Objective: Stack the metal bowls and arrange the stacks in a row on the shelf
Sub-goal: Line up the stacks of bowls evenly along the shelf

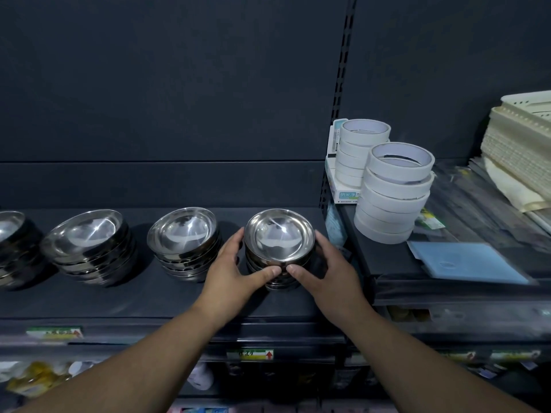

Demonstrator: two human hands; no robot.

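The left hand (pixel 235 272) and right hand (pixel 331 272) curl round the rightmost bowl stack (pixel 279 234) on the shelf (pixel 149 296), thumbs meeting at its near side; an uneven push could skew the nested bowls or bump the next stack (pixel 183 234) just left.

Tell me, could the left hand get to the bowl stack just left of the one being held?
Probably yes: the left hand lies close beside that neighbouring stack with only bare shelf between, though it must first release the held stack.
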